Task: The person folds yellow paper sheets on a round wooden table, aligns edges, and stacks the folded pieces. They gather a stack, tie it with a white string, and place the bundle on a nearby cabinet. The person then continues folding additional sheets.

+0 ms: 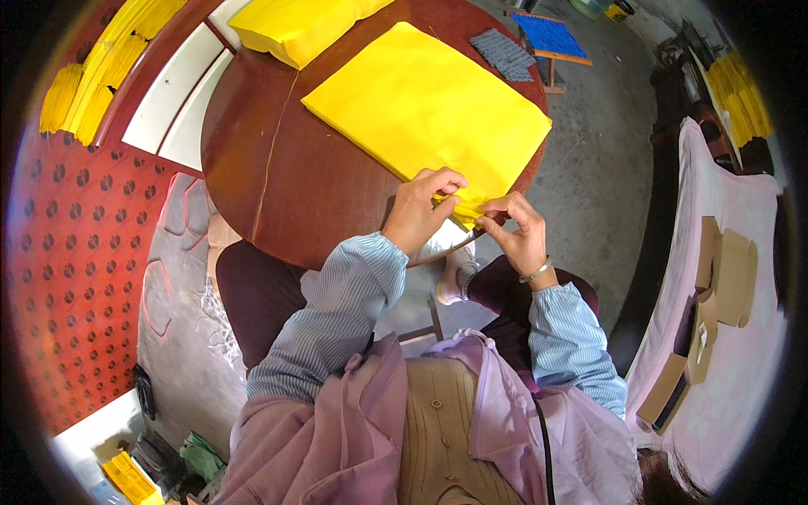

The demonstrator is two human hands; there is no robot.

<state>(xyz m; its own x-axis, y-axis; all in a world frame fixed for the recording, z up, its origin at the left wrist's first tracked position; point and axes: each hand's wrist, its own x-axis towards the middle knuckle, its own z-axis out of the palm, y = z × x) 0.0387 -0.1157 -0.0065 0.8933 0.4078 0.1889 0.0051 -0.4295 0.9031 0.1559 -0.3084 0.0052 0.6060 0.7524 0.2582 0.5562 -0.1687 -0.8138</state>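
A thick stack of yellow paper sheets (pixel 429 109) lies slantwise on a round reddish-brown table (pixel 240 160). Both hands work at its near edge, where a narrow strip of yellow paper (pixel 461 212) is bunched or folded over. My left hand (pixel 421 206) is closed, thumb and fingers pinching the left part of that strip. At the strip's right end, my right hand (pixel 520 229) pinches the paper between thumb and forefinger. How many sheets are caught in the fingers is hidden. A bracelet circles my right wrist.
Another yellow stack (pixel 299 34) sits at the table's far left. Grey textured pads (pixel 502 55) lie by the far right edge, near a blue-topped stool (pixel 554 38). On the right, opened cardboard boxes (pixel 732 278) rest on a pink-covered surface (pixel 732 198). My knees are under the table's near edge.
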